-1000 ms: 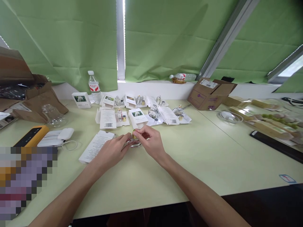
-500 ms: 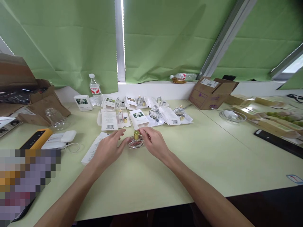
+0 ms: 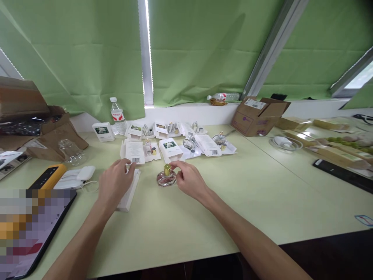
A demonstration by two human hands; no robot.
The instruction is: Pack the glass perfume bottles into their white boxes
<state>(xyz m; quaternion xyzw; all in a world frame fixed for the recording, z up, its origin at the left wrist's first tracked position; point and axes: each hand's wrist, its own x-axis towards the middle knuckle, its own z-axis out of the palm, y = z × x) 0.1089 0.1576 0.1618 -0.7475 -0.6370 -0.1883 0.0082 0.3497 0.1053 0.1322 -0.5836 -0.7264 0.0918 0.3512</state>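
Observation:
A glass perfume bottle (image 3: pixel 166 178) with a gold cap (image 3: pixel 167 169) stands upright on the pale green table (image 3: pixel 180 221). My right hand (image 3: pixel 190 179) is beside it, index fingertip at the cap and the other fingers curled; the bottle still rests on the table. On the left, my left hand (image 3: pixel 116 182) is over a white box (image 3: pixel 129 194), its thumb and fingers closed at the box's upper end. The hand covers part of that box.
Behind the hands lie several opened white boxes with bottles, including one with a flower picture (image 3: pixel 169 146). A water bottle (image 3: pixel 117 116) and cardboard box (image 3: pixel 256 116) stand farther back. A tablet (image 3: pixel 43 233), yellow device (image 3: pixel 48 179) and black bar (image 3: pixel 340 177) flank them.
My left hand has moved left, away from the bottle, to the white box, which has shifted right and turned. My right hand stays at the bottle's cap.

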